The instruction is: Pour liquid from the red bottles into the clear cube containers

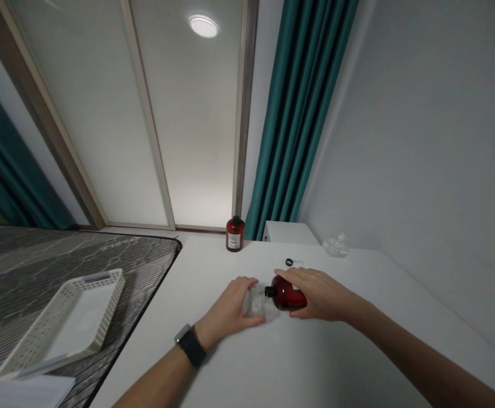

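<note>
My right hand (317, 294) is wrapped round a dark red bottle (286, 294), which is tipped on its side with its uncapped black neck pointing left. That neck is over or beside a clear container (256, 303), and my left hand (234, 309) grips the container from the left with thumb and fingers. Whether any liquid is flowing, I cannot tell. Just beyond my right hand, a small black ring-shaped cap (289, 262) lies on the white table (230, 368). A second red bottle (235, 234) with a white label and black cap stands upright at the far edge.
A crumpled-looking clear plastic item (336, 245) sits at the table's back right, near the wall. To the left, on a grey striped surface (145, 255), is a white perforated basket (66, 320). A white box-like cabinet (290, 232) stands behind the table, by the teal curtain (300, 113).
</note>
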A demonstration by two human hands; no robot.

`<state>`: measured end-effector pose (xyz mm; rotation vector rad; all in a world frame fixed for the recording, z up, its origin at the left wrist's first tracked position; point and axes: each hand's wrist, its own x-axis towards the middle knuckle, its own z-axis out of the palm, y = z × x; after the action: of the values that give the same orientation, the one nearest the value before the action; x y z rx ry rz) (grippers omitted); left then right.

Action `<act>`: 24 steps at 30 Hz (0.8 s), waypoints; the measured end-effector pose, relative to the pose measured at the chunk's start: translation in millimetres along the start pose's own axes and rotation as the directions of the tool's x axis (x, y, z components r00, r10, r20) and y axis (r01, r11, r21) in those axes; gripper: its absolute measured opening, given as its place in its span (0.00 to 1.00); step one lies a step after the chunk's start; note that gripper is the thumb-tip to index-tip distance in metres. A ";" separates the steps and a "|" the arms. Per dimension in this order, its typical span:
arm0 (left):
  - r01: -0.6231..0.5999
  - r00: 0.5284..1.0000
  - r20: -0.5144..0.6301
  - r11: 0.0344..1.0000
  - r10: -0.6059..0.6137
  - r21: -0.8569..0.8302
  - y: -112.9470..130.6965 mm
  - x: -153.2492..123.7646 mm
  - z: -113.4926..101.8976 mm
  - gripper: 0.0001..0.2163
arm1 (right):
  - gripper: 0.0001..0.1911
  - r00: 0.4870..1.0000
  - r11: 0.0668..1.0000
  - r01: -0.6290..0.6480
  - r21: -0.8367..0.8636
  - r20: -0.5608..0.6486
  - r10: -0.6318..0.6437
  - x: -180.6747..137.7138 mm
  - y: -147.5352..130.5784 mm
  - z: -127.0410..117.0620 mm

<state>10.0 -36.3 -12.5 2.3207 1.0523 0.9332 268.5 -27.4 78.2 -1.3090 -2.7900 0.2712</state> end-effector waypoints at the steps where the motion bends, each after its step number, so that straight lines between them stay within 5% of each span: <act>1: 0.000 1.000 0.002 1.000 0.000 -0.005 0.2 0.0 -0.1 0.33 | 0.44 1.000 1.000 0.000 -0.001 0.002 0.000 0.2 -0.1 -0.2; 24: 0.006 1.000 0.019 1.000 -0.005 -0.030 -1.5 -0.4 0.9 0.33 | 0.45 1.000 1.000 -0.009 -0.014 0.013 0.009 0.1 -1.7 -3.0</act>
<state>9.7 -35.8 -14.3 2.2964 1.0290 0.9168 267.5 -27.9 81.4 -1.3278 -2.8024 0.2621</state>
